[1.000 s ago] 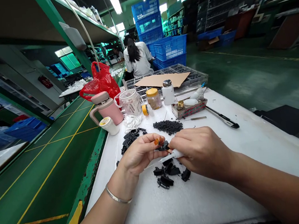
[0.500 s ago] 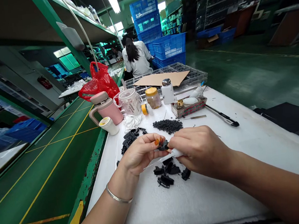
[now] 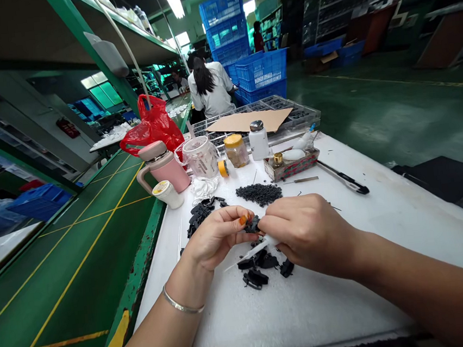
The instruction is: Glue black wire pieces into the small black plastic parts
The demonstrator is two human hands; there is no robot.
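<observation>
Between thumb and fingers, my left hand (image 3: 216, 235) pinches a small black plastic part (image 3: 253, 224). My right hand (image 3: 309, 234) is closed, its fingertips touching that same part from the right. Under its curled fingers sits a white dropper bottle (image 3: 267, 241), whose thin clear nozzle points down to the left. Below both hands several black plastic parts (image 3: 257, 278) lie loose on the white tabletop (image 3: 303, 319). A heap of similar black parts (image 3: 198, 214) is beyond my left hand, and a pile of small black rings (image 3: 259, 194) lies farther back.
Along the back stand a pink mug (image 3: 169, 171), a clear plastic bucket (image 3: 200, 156), a yellow-lidded jar (image 3: 236, 150) and a white pump bottle (image 3: 258, 140). A small box (image 3: 292, 165) holds bottles. Black-handled tweezers (image 3: 344, 178) lie right. A person in white (image 3: 210, 85) sits ahead.
My right hand has shifted slightly left and the dropper nozzle tilts a little lower. The left hand keeps the black part in nearly the same place. A distant person has appeared by the shelves.
</observation>
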